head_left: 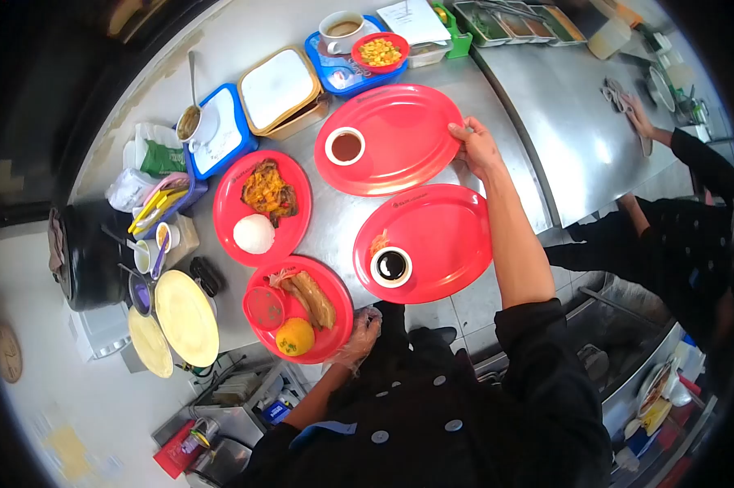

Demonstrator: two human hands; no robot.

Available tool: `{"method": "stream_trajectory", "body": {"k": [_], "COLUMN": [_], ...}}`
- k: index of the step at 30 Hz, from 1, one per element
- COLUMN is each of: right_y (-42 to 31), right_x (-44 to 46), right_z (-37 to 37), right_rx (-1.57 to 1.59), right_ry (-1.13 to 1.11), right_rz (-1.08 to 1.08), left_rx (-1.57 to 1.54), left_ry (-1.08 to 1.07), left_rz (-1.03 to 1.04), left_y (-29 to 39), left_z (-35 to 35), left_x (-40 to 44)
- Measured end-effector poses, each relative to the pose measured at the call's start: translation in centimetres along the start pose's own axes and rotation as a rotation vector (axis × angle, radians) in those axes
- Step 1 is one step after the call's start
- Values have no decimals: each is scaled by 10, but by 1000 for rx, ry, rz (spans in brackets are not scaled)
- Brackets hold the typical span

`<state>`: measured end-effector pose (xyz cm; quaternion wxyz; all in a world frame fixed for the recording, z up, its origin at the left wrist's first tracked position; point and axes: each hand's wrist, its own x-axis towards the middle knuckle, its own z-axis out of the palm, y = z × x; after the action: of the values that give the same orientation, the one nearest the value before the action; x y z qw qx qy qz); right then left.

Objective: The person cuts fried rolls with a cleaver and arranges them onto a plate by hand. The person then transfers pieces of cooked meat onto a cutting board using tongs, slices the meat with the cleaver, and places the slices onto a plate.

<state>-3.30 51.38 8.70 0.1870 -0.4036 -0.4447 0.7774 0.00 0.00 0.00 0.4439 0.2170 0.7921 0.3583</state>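
My right hand, bare, pinches the right rim of a red oval plate that bears a cup of brown sauce. Below it lies a second red oval plate with a cup of dark sauce. My left hand, in a clear glove, is at the right edge of a round red plate with rolls, a yellow-orange mound and a small red bowl. Above that, another round red plate holds rice and sauced meat.
Covered tubs, a soup cup and a red bowl of corn line the counter's back. Cream plates stand at left. A co-worker's hand wipes the right counter with a cloth.
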Motion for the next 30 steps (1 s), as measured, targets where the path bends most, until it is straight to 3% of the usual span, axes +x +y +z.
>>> {"method": "stream_trajectory", "body": {"k": [3, 5, 6, 12, 13, 14, 15, 16, 18, 19, 21, 23, 27, 28, 29, 30], "right_y": [4, -1, -8, -26, -7, 6, -9, 16, 31, 31, 23, 42, 91, 101, 117, 133], "right_x": [14, -1, -12, -80, -83, -98, -139, -143, -178, -206, -295, -358, -499, -540, -564, -585], "right_z": [12, -4, -20, -58, -86, -99, -74, -93, -95, -104, -138, -157, -210, -214, -222, -229], "right_rx": [47, 102, 78, 164, 56, -106, 20, 118, 285, 351, 375, 397, 476, 512, 539, 565], "right_ry": [-40, -11, 17, 107, 88, 189, 425, 364, 279, 285, 392, 577, 864, 935, 1020, 1096], "right_rz": [-43, -42, -47, -145, -219, -187, -107, -245, -275, -320, -422, -421, -491, -497, -535, -574], "left_rx": [4, 48, 28, 119, 115, 113, 145, 276, 476, 481, 472, 678, 655, 444, 265, 136], "left_ry": [19, -10, -40, -62, -103, -188, -282, -333, -431, -435, -530, -602, -682, -832, -841, -857], "left_rz": [109, -61, -50, 241, 345, 275, 217, 302, 427, 378, 402, 314, 609, 304, -20, -2], "left_y": [4, 45, 55, 55, 45, 54, 63, 55, 44, 44, 62, 81, 131, 144, 181, 213], "left_z": [-29, -19, -3, 12, 17, 12, 2, -3, -19, -21, 13, 23, 97, 119, 158, 191], "left_x": [18, 6, 3, 10, 14, 10, 13, 23, 40, 46, 48, 47, 54, 54, 47, 36]}}
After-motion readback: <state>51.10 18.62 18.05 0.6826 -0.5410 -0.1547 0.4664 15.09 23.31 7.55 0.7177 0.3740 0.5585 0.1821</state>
